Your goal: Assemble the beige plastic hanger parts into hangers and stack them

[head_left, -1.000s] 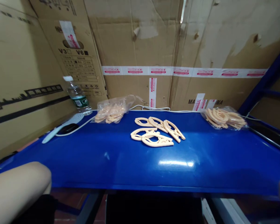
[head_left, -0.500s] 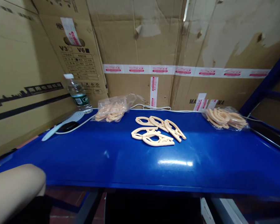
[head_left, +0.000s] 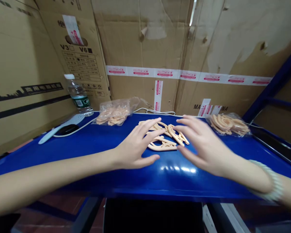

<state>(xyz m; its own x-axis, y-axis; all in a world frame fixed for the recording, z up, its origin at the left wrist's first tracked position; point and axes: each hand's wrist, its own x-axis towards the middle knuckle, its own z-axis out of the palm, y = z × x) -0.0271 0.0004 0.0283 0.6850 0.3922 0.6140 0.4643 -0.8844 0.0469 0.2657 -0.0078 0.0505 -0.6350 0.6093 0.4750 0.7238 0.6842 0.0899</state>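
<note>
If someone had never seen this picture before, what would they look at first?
Probably the bare left hand and bare right hand, spread open near the middle, over and beside some flat, cream-coloured, looped, plastic-looking pieces. Next, perhaps, the shiny, flat blue tabletop underneath, bright against the tall brown cardboard wall behind. At the back left, a white-capped, green-labelled clear plastic bottle might catch the eye too.

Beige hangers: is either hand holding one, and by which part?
Nothing is held: the left hand and right hand are open at the beige hangers.
</note>
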